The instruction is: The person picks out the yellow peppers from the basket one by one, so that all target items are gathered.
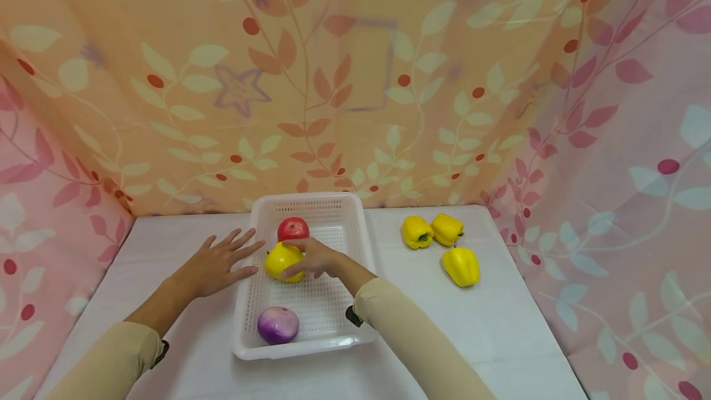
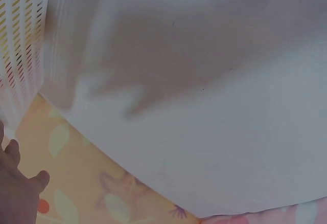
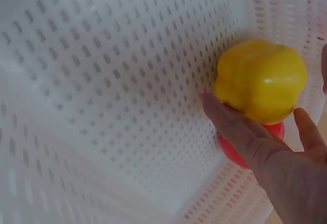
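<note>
A yellow bell pepper (image 1: 282, 262) lies in the white perforated basket (image 1: 363, 239), just in front of a round red fruit (image 1: 292, 228). My right hand (image 1: 319, 258) is at the pepper, thumb and forefinger spread apart on either side of it. In the right wrist view the fingers (image 3: 240, 132) look fairly straight, their tips right at the pepper's edge. Spread fingers mark my left hand (image 1: 219, 264), which hovers by the basket's left rim and holds nothing. A round purple-and-white vegetable (image 1: 278, 325) sits in the basket's near left corner.
To the basket's right, three more yellow bell peppers (image 1: 460, 266) lie on the white table (image 1: 422, 320). Patterned cloth walls (image 1: 355, 110) enclose the table at the back and both sides. The left wrist view shows a hand's shadow on the tabletop (image 2: 230, 147).
</note>
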Available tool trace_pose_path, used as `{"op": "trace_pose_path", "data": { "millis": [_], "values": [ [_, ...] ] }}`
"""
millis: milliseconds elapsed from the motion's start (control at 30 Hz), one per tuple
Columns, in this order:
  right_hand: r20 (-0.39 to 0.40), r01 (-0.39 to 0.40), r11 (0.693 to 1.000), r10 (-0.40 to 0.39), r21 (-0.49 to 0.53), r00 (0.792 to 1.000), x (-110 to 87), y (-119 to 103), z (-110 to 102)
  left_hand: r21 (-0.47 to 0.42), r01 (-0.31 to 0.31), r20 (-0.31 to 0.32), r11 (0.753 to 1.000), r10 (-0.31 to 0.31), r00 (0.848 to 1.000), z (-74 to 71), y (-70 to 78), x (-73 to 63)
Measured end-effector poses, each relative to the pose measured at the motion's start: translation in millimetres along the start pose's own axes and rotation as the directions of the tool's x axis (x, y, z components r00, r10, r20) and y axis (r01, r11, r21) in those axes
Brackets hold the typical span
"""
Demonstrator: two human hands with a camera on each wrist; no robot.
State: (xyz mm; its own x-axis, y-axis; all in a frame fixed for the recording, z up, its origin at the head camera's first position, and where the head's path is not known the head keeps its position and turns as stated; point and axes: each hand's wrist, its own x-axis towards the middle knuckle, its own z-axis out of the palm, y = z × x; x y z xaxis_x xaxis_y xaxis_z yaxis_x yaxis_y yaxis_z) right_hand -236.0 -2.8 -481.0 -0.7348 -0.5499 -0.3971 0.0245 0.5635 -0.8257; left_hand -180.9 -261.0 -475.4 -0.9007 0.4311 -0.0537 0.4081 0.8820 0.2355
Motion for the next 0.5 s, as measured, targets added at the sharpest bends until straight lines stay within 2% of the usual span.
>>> {"op": "trace_pose_path", "data": {
  "millis": [367, 500],
  "values": [
    [-0.093, -0.029, 0.999, 0.027, -0.020, 0.995, 12.2, 2, 12, 0.000, 0.002, -0.005, 1.000, -0.002, 1.000, 2.3, -1.7, 0.6],
    [-0.126, -0.020, 0.999, 0.015, -0.037, 0.992, 14.0, 2, 15, -0.005, -0.001, -0.010, 1.000, 0.001, 1.000, 3.2, -2.3, 1.3]
  ]
}}
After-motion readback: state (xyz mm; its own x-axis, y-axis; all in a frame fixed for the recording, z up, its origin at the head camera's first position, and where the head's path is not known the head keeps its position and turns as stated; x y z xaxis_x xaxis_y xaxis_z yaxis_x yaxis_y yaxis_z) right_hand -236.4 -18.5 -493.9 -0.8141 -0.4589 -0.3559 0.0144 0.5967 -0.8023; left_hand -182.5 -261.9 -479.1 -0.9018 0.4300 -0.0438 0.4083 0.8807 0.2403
